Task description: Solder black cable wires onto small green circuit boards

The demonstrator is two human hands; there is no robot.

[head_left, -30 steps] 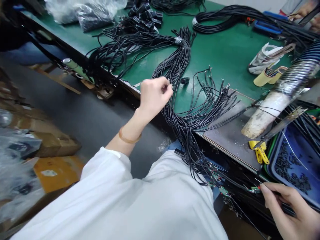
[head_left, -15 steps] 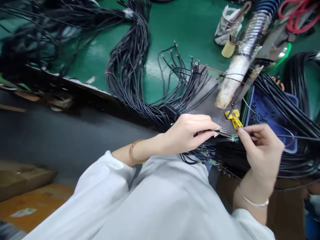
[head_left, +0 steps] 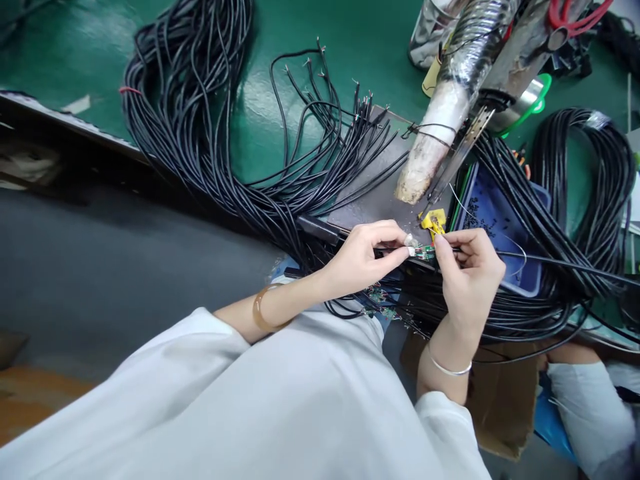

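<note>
My left hand (head_left: 367, 257) is closed in a pinch on a thin black cable, mostly hidden by the fingers. Fine coloured wires show at its fingertips. Close to its right, my right hand (head_left: 470, 270) pinches another black cable (head_left: 555, 260), which runs off to the right. Between the two sets of fingertips lies a small green circuit board (head_left: 429, 253), touching the wires; whether they are joined I cannot tell. Just above the right fingertips is a yellow clip-like piece (head_left: 434, 220). More small green boards on cable ends (head_left: 380, 297) hang below the hands.
A white-tipped duct hose (head_left: 425, 157) and a metal arm (head_left: 463, 157) reach down above the hands. Black cable bundles (head_left: 185, 100) lie left and right on the green table (head_left: 295, 20). A blue tray (head_left: 535, 277) holds small black parts. Another person's sleeve (head_left: 590, 407) shows lower right.
The view has shifted to the right, so the table's things appear further left. My hands have come closer together, and the wires now meet the green board.
</note>
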